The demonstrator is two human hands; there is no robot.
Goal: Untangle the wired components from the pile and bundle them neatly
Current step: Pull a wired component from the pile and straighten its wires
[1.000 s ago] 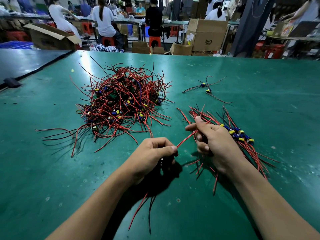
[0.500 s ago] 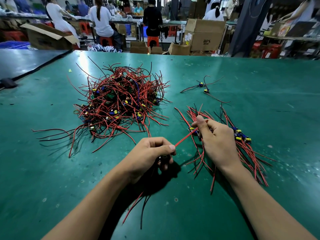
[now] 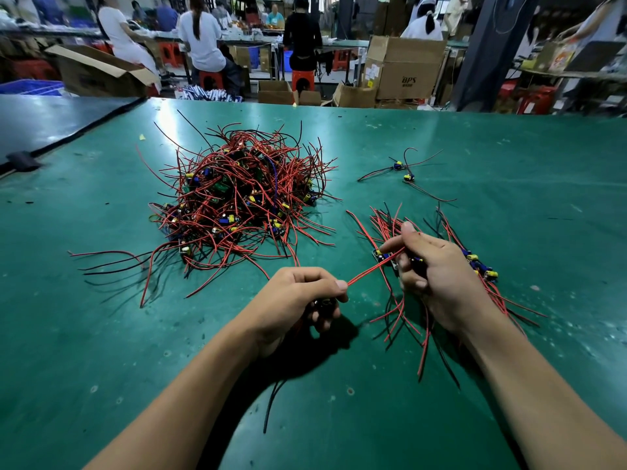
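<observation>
Since a second ago, the right hand (image 3: 441, 276) has eased further from the body, and a small board (image 3: 381, 256) now peeks out at its forefinger. Below the left wrist only a black tail (image 3: 271, 401) shows where a red one hung too. The left hand (image 3: 298, 296) is a loose fist low over the counter (image 3: 101, 334), thumb and forefinger pinching a red wire (image 3: 369, 271) drawn taut across to the right hand. That hand curls round a bunch of wires (image 3: 403, 317), thumb raised, ends dangling beneath. Sorted pieces (image 3: 481, 266) lie just behind it. The tangled pile (image 3: 237, 198) sits further back on the left, untouched, with two loose pieces (image 3: 403, 171) apart on the right.
</observation>
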